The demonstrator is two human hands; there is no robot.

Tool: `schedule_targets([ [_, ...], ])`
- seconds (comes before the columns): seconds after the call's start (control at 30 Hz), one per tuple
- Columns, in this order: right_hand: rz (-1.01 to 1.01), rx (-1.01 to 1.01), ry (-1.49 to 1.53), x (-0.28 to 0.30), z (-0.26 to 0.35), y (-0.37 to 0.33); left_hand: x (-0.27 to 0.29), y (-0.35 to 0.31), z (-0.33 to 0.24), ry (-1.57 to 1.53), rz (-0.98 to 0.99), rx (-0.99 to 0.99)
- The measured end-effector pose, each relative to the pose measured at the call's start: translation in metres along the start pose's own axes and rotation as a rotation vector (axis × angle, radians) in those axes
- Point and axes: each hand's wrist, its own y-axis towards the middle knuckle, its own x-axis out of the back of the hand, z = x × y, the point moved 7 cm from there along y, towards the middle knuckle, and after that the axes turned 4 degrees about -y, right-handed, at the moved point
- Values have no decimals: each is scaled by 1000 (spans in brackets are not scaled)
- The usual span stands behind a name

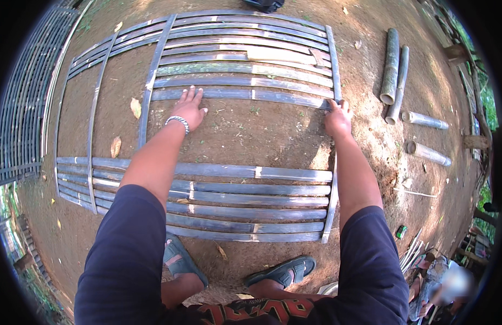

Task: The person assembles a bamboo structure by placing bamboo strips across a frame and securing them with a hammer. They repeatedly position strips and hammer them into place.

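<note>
The nearest bamboo slat of the far group lay flat over the soil, its long axis running left to right across the person's front, its right end dipping slightly toward the person in the picture. Its left end met a cross strip and its right end met the side strip, both pointing away from the person

Beyond it more slats lay nearly parallel, with a pale flat piece on top of them. Brown soil showed between it and the near slats, which the left forearm partly hid. On the right, 2 dark bamboo tubes lay near 2 shorter tubes, and a slatted panel stretched along the far left

The slat lay just ahead of both hands. The left hand was open, palm down, its spread fingers reaching onto the slat toward its left end. The right hand had bent fingers at the right end, beside the side strip; whether they gripped it could not be told
</note>
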Motion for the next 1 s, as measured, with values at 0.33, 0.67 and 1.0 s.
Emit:
schedule_targets([
  [0.33, 41, 265, -25, 11, -2, -154, 1, -75, 34, -419, -335, -96],
  [0.67, 322, 62, -114, 187, -109, -250, 77, -87, 300, -793, -722, 520],
  [1.0, 235, -230, 30, 357, -105, -314, 136, -106, 366, -845, -504, 373],
])
